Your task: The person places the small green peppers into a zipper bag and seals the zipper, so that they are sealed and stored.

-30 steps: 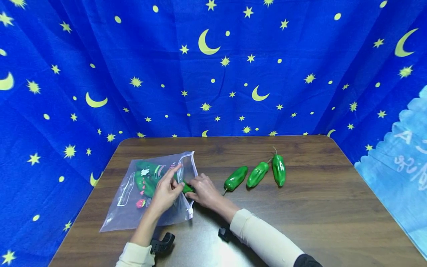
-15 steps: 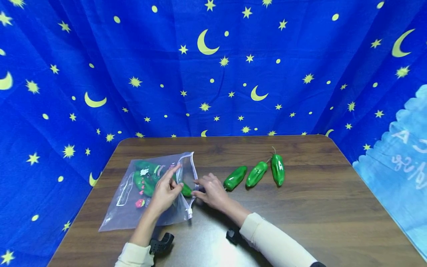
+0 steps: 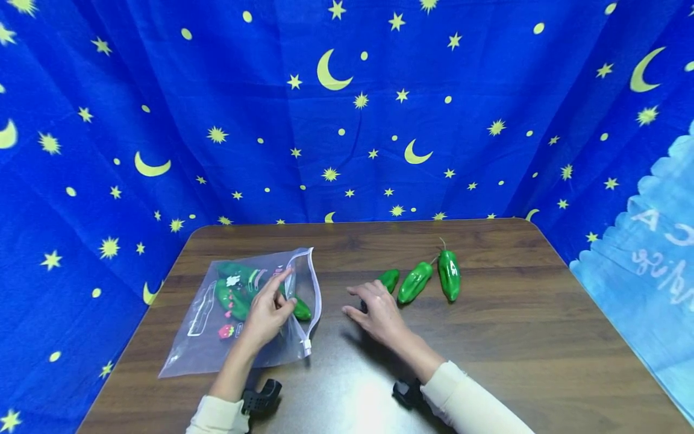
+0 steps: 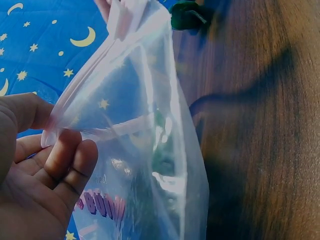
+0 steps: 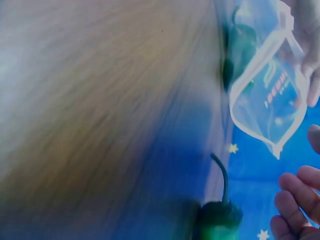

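A clear zip bag (image 3: 184, 355) with printed pictures lies on the left of the table. Several green peppers show through it, one pepper (image 3: 302, 310) lying just inside the mouth. My left hand (image 3: 267, 316) pinches the mouth's upper edge between thumb and fingers, lifting the bag (image 4: 125, 150) open in the left wrist view. Over the table to the right, my right hand (image 3: 379, 313) holds nothing, its fingers spread and slightly bent. It partly covers the nearest loose pepper (image 3: 389, 279), whose stem end (image 5: 220, 220) shows below the fingers (image 5: 295, 200) in the right wrist view.
Two more green peppers, a middle one (image 3: 415, 282) and a right one (image 3: 449, 277), lie beside the nearest. A white slider (image 3: 306, 346) sits at the bag's near corner. Blue star-patterned cloth (image 3: 347, 132) hangs behind the brown wooden table (image 3: 515, 337).
My right hand has let go of the pepper in the bag's mouth and moved right to the nearest loose pepper. The left hand stays on the bag's edge.
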Available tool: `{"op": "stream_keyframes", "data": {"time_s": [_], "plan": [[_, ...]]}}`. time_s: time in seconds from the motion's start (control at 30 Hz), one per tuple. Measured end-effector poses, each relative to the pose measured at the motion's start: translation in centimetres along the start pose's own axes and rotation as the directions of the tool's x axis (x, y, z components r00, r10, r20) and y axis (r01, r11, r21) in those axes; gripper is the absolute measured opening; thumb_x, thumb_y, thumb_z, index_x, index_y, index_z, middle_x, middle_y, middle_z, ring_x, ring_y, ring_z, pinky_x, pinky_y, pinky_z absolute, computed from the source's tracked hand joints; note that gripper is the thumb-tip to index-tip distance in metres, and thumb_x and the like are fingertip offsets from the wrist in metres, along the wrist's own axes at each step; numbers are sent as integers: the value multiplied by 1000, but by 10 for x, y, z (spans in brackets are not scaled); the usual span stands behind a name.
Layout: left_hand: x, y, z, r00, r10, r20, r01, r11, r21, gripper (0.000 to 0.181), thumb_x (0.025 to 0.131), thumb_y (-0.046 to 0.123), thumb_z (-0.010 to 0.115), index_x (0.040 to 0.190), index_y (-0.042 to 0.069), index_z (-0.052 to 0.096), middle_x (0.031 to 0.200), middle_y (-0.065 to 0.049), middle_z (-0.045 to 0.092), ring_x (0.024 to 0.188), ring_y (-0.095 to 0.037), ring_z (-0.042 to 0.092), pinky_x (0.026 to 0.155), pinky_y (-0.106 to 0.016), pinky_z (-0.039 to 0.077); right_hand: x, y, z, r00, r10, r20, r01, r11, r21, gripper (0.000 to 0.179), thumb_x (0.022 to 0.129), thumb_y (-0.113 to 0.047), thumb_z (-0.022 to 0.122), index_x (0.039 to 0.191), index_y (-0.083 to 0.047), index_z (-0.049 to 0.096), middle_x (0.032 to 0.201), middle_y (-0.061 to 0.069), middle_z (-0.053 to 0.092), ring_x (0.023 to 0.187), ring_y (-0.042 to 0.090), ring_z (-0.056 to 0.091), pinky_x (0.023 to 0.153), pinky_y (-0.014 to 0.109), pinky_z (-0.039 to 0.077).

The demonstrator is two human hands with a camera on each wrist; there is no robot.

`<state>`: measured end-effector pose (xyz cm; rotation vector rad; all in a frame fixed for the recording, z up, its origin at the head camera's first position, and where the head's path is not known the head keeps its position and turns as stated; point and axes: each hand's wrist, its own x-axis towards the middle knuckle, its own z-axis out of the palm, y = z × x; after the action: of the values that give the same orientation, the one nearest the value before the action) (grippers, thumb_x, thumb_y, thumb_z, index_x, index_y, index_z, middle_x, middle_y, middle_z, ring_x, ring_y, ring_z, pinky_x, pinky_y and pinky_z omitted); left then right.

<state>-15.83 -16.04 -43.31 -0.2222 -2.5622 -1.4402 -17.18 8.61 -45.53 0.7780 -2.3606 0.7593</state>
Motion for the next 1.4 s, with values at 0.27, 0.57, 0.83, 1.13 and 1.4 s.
{"op": "stream_keyframes", "data": {"time_s": [0.27, 0.57, 0.83, 1.13, 1.4], "plan": [[-1, 0, 0, 1000, 5, -4, -5, 1000, 4, 63, 79, 2, 65, 139, 11, 46, 83, -12, 55, 54, -1, 43, 44, -21, 41, -12, 18, -27, 996, 83, -22, -83, 996, -27, 38, 73, -25, 79, 106, -7, 69, 97, 5, 71, 89, 20, 60, 77, 35, 50], [0, 1, -2, 1000, 4, 2, -4, 1000, 11, 63, 79, 1, 64, 139, 10, 46, 83, -12, 54, 55, -2, 43, 45, -21, 41, -25, 56, -56, 968, 243, -68, -249, 963, -106, 41, 71, -22, 80, 106, -4, 68, 98, 12, 70, 88, 28, 59, 76, 41, 48], [0, 0, -2, 1000, 10, 1, -10, 1000, 15, 63, 80, 2, 64, 139, 10, 46, 82, -12, 54, 55, -1, 43, 45, -21, 41, -33, 91, -73, 917, 392, -69, -398, 904, -155, 46, 74, -24, 78, 111, 0, 65, 102, 20, 66, 89, 36, 56, 76, 47, 44], [-1, -2, -1, 1000, 14, -3, -14, 1000, 13, 62, 79, 2, 65, 139, 9, 46, 77, -8, 53, 54, -2, 43, 45, -21, 40, -41, 120, -82, 849, 521, -84, -527, 828, -192, 55, 76, -27, 76, 118, 4, 60, 111, 27, 60, 92, 41, 51, 79, 49, 38], [-1, -3, 1, 1000, 15, -11, -15, 1000, 25, 63, 79, 1, 65, 138, 9, 47, 77, -7, 53, 54, -1, 43, 44, -21, 40, -44, 133, -83, 799, 598, -67, -597, 773, -217, 61, 77, -28, 74, 122, 8, 55, 115, 30, 58, 93, 42, 48, 82, 49, 35]]}}
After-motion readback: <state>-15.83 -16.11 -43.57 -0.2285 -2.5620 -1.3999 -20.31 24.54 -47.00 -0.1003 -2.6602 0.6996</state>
